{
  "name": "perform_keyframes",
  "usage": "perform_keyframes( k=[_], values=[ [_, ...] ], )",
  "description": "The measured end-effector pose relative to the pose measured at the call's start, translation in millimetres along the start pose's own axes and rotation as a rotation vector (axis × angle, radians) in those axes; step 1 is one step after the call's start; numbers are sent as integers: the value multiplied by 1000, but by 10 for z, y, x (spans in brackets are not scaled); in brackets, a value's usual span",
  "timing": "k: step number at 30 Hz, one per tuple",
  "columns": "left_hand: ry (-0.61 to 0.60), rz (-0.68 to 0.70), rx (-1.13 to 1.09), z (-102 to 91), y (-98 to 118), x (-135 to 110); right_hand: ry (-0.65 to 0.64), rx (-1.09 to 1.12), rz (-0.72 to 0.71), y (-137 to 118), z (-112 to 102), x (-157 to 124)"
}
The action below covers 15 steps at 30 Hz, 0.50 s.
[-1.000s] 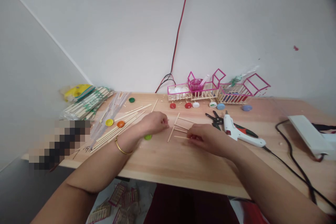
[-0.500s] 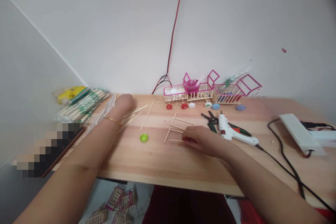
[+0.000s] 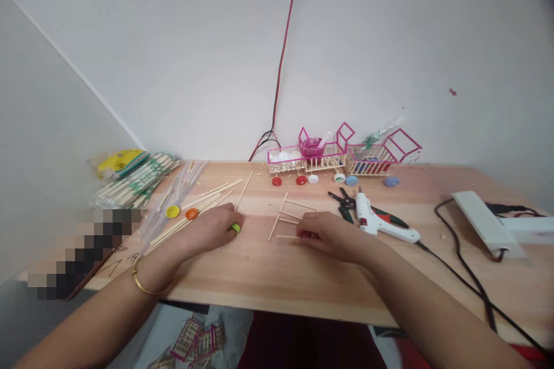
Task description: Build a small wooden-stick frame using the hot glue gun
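Ctr frame: L hand (image 3: 216, 226) at lime-green round plastic cap (image 3: 236, 228); R hand (image 3: 322, 233) on thin pale wooden sticks (image 3: 277, 217). Both grips: can't tell.

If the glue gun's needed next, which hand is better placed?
Right, I'd say: the right hand is nearer the glue gun, though its fingers are at a stick. The left hand is farther off, at the lime green cap.

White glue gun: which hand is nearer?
Right. The right hand is just left of the white glue gun; the left hand is much farther left, at the green cap.
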<state>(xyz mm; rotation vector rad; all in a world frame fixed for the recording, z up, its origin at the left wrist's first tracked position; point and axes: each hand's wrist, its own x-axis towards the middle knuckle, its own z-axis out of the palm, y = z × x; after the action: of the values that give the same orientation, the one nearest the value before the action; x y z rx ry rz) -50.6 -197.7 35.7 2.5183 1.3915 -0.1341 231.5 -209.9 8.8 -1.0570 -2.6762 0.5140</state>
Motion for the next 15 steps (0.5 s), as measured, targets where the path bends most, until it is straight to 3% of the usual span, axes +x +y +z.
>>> perform_keyframes(
  k=[2,5,8,11,13,15],
  values=[
    [12,41,-4,33,-20,65,-3,5,-1,-6,-4,5],
    [29,112,-67,-98,-59,286,-13,11,-9,-10,-7,13],
    [326,61,-47,-366,-22,658,-19,18,-29,-4,6,21],
    [536,45,-62,-607,81,1136,-24,27,-38,9,25,25],
    [578,55,-98,-687,152,1442,-30,35,-45,17,32,24],
    [529,69,-136,-698,206,1674,-33,39,-56,21,32,20]
  ],
)
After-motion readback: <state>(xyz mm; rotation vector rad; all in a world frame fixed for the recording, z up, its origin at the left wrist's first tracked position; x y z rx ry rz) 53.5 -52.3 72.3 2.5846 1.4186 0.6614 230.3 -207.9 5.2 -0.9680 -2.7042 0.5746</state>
